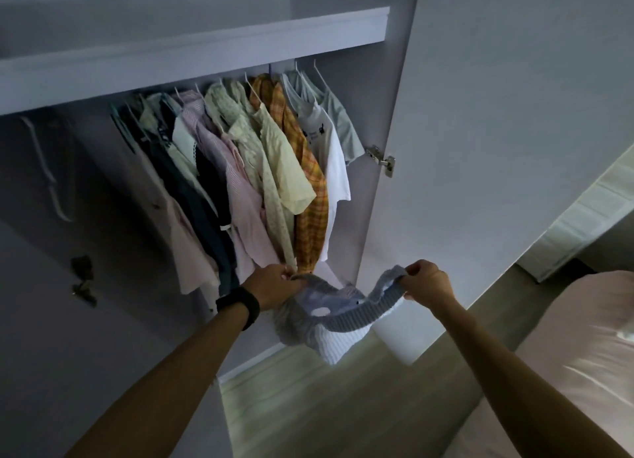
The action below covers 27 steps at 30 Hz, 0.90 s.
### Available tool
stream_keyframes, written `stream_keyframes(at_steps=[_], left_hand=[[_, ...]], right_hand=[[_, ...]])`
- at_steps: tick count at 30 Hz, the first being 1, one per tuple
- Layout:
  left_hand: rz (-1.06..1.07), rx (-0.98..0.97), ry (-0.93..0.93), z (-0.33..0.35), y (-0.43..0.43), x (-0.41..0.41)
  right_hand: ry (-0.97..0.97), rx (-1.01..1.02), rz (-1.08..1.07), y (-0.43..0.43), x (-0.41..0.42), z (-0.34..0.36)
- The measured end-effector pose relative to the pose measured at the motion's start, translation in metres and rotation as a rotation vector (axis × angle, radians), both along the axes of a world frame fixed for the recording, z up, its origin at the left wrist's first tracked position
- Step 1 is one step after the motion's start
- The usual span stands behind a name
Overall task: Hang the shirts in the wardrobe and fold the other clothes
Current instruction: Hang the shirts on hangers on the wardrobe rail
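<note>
A grey-blue ribbed knit garment [329, 317] with a white patch hangs between my two hands in front of the open wardrobe [192, 51]. My left hand [274, 286], with a black watch on its wrist, pinches one top edge. My right hand [425, 279] grips the other top edge, held slightly higher. The knit sags in the middle and its lower part droops toward the floor. Behind it, several shirts [260, 169] hang on hangers in a row: pink, pale yellow, orange plaid, white and light blue among them.
The wardrobe door [480, 149] stands open on the right, with a metal hinge [380, 157]. A white empty hanger [48, 169] hangs at the left. A bed with a pink cover [583, 372] is at the lower right. Light wooden floor [308, 406] lies below.
</note>
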<state>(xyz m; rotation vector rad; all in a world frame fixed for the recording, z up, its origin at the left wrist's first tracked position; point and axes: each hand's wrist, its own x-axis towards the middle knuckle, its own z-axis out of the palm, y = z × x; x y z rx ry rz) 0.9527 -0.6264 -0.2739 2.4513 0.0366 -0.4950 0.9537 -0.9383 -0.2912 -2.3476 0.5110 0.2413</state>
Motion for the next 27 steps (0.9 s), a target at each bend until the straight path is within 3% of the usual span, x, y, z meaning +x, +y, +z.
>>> stream_keyframes(at_steps=[3, 5, 9, 14, 18, 23, 25, 27], left_hand=[[0.073, 0.134, -0.036, 0.002, 0.013, 0.002], [0.116, 0.293, -0.045, 0.006, 0.028, 0.002], [0.078, 0.563, -0.026, 0.01, 0.046, -0.002], [0.214, 0.732, -0.003, 0.012, 0.032, -0.009], [0.514, 0.664, 0.049, 0.013, 0.034, -0.024], [0.703, 0.638, 0.119, 0.024, 0.046, -0.063], [0.731, 0.543, 0.097, 0.028, 0.051, -0.079], [0.751, 0.326, 0.052, 0.034, 0.059, -0.093]], right_hand=[[0.038, -0.052, 0.116, 0.01, 0.012, -0.003], [0.033, -0.189, 0.259, 0.018, 0.025, -0.003], [0.032, -0.351, 0.414, 0.031, 0.049, -0.001], [0.245, 0.219, 0.292, 0.056, 0.086, -0.006], [0.148, 0.096, 0.551, 0.06, 0.118, -0.017], [-0.081, 0.033, 0.816, 0.069, 0.139, -0.006], [-0.003, 0.216, 0.857, 0.078, 0.148, 0.005], [0.13, 0.46, 0.836, 0.085, 0.155, 0.019]])
